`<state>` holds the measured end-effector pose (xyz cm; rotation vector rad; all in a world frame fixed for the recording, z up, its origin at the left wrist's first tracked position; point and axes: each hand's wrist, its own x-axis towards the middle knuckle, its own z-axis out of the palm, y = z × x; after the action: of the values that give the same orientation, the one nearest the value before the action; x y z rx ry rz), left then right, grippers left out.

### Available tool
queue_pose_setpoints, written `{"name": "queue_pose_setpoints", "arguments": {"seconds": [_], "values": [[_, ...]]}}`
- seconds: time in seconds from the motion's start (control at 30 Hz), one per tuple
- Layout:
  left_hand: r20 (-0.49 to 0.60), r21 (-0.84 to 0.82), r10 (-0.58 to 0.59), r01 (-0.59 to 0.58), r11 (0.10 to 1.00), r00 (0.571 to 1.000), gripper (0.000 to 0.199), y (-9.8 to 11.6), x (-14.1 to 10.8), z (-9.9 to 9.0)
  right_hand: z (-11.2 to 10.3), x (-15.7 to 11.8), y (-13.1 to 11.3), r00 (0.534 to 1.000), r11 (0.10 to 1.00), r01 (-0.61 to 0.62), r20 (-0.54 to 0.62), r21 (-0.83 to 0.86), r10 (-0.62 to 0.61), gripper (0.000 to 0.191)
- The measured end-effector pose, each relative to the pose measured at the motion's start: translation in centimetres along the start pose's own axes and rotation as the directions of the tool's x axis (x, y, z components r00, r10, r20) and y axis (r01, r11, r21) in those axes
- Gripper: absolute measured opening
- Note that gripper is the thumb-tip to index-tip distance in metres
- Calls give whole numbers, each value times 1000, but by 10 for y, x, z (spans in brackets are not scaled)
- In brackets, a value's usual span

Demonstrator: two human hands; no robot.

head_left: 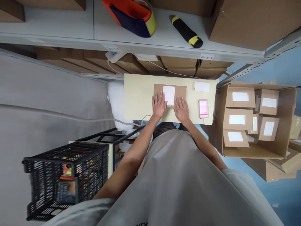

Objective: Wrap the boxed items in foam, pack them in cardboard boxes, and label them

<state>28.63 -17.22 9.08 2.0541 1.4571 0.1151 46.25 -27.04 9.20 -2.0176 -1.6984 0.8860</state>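
A brown cardboard box (180, 91) with a white label (168, 95) on its top lies on the pale yellow table (138, 97). My left hand (159, 105) rests flat on the box's left part, fingers spread, with the thumb at the label's lower edge. On the right part, my right hand (181, 109) lies open with its fingertips on the cardboard. Neither hand grips anything. To the right of the box are a phone (203, 108) on a cable and a stack of white labels or paper (201, 86).
Overhead, a grey shelf (162, 28) holds an orange and blue tape dispenser (134, 17) and a black and yellow utility knife (187, 31). Right of the table, a large carton (254, 153) contains several labelled boxes. A black crate (70, 160) stands at lower left.
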Motion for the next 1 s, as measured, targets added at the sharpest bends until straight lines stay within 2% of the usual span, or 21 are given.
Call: {"name": "queue_pose_setpoints", "arguments": {"seconds": [0.1, 0.17, 0.23, 0.3, 0.37, 0.4, 0.57, 0.7, 0.8, 0.93, 1.0], "values": [[-133, -83, -168, 158, 984, 977, 87, -11, -11, 10, -5, -20, 14, 996, 996, -83, -32, 44, 85, 86], [-205, -238, -376, 327, 915, 904, 91, -19, -17, 15, -6, -28, 21, 979, 973, -187, -61, 138, 197, 101], [-171, -405, -554, 454, 793, 815, 91, -26, -19, 16, -7, -30, 26, 947, 909, -304, -17, 285, 322, 113], [-100, -493, -616, 499, 712, 781, 88, -27, -19, 12, -7, -30, 26, 915, 820, -391, 85, 418, 394, 120], [-82, -516, -604, 485, 707, 793, 85, -25, -19, 4, -9, -30, 22, 903, 764, -418, 133, 491, 409, 121], [-94, -519, -587, 464, 718, 804, 85, -24, -21, -1, -11, -31, 18, 904, 754, -408, 117, 514, 410, 121], [-191, -585, -480, 293, 756, 856, 84, -19, -42, -28, -26, -47, -9, 901, 745, -296, -83, 597, 425, 115], [-235, -734, -442, 140, 664, 866, 82, -16, -68, -39, -30, -74, -26, 881, 691, -241, -146, 681, 451, 112], [-207, -798, -423, 97, 594, 882, 78, -14, -87, -35, -23, -100, -31, 861, 619, -218, -150, 755, 486, 101], [-115, -780, -410, 174, 602, 905, 56, -13, -110, -17, -7, -143, -38, 848, 529, -189, -134, 827, 513, 85], [-66, -776, -386, 196, 599, 920, 42, -14, -122, -6, -1, -166, -42, 816, 493, -177, -153, 852, 558, 84]]}}
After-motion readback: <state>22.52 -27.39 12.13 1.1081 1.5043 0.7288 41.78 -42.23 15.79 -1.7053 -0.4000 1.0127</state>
